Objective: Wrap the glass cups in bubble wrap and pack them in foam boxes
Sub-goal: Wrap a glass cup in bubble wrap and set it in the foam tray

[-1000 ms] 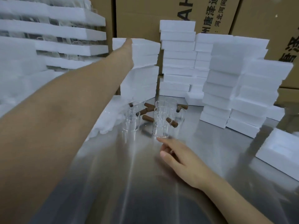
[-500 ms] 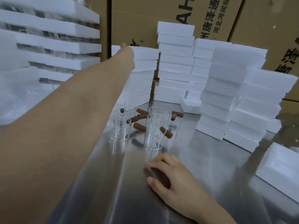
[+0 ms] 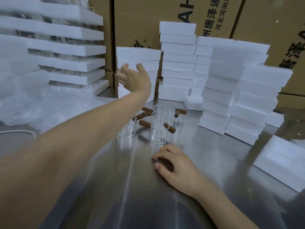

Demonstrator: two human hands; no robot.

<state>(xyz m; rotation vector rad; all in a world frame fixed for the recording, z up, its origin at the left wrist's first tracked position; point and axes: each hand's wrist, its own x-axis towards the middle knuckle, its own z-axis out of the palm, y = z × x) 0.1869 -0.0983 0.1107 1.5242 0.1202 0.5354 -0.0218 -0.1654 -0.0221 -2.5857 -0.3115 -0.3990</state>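
Left hand (image 3: 132,78) raised far out over the table, fingers spread, empty, in front of a short stack of foam boxes (image 3: 138,58). Right hand (image 3: 173,164) resting palm down on the steel table (image 3: 115,187), fingers loosely curled, gripping nothing. Glass cups (image 3: 158,131) with brown wooden handles clustered just beyond the right hand, upright. Taller foam stacks (image 3: 178,63) far and right. Bubble wrap (image 3: 33,104) heaped at far left. Single foam box (image 3: 283,161) near right edge.
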